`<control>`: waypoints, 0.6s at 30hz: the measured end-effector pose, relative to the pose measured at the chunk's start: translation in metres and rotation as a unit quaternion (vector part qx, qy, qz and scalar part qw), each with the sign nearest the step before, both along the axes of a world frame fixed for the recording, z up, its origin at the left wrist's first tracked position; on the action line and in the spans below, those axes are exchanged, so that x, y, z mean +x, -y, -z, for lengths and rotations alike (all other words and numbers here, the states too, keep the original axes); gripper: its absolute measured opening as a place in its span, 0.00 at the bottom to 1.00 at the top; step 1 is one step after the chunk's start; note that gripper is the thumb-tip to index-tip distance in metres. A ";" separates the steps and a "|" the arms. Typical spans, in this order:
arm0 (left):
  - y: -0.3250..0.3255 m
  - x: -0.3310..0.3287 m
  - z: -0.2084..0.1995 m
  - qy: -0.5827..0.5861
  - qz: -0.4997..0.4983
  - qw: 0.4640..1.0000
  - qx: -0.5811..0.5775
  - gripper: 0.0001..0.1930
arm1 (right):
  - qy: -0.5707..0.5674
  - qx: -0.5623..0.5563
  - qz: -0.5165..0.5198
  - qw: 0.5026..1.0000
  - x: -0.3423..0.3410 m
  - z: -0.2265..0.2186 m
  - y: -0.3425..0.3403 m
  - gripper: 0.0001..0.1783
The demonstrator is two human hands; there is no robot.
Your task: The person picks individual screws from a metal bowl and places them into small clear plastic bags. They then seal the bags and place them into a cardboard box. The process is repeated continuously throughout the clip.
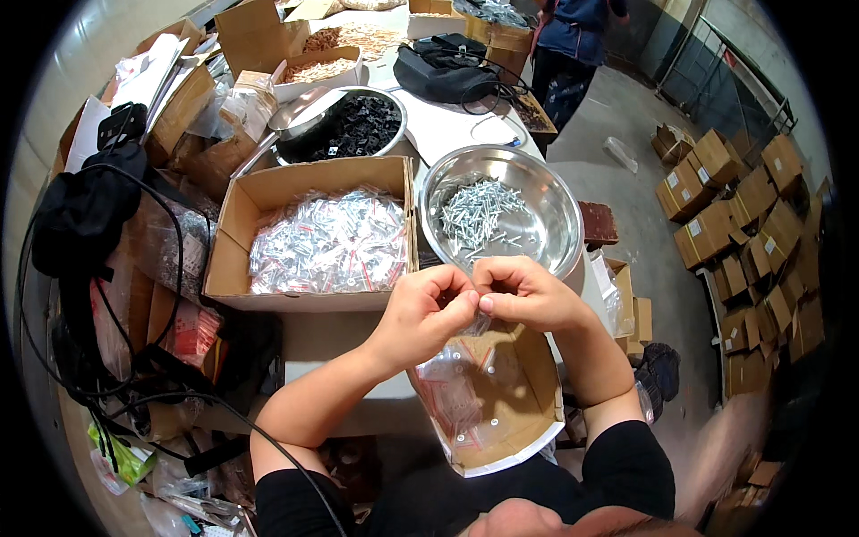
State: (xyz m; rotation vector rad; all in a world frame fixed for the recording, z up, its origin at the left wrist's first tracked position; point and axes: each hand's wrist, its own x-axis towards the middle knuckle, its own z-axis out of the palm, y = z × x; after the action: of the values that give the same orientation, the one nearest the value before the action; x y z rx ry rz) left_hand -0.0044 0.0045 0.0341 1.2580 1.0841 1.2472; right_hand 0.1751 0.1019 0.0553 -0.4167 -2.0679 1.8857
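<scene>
My left hand (422, 310) and my right hand (526, 294) meet fingertip to fingertip, pinching the top of a small clear plastic bag (478, 326). What the bag holds is hard to make out. Below it sits an open cardboard tray (528, 394) with flat clear bags (447, 394) and a few small white pieces in it. Just beyond my hands stands a steel bowl (559, 219) with a heap of silvery screws (479, 210). To the left, a cardboard box (309, 302) is filled with small clear bags (331, 242) that have red lines and metal pieces inside.
Behind the box stands a bowl of black parts (362, 125) with a metal scoop (300, 109). A black bag with cables (447, 72) lies farther back. Cables (179, 394) hang at the left. A person (571, 54) stands beyond the table; stacked cartons (752, 242) line the right.
</scene>
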 end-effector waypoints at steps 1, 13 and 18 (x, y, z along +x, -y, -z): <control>0.000 -0.002 0.001 -0.013 -0.012 1.000 0.008 0.06 | -0.013 0.020 0.000 1.000 -0.001 0.003 -0.001 0.08; 0.013 0.014 -0.016 -0.432 0.106 0.846 0.295 0.13 | 0.068 0.220 0.266 0.936 0.021 0.006 -0.052 0.09; 0.026 0.041 0.046 -0.528 0.310 0.744 0.269 0.17 | 0.098 0.249 0.266 0.926 0.023 0.008 -0.056 0.08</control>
State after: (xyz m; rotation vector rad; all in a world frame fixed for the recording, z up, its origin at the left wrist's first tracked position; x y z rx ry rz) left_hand 0.0366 -0.0216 -0.0114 2.6774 0.8610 0.2084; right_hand 0.1977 0.1576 0.0468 -0.9426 -2.1634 1.0023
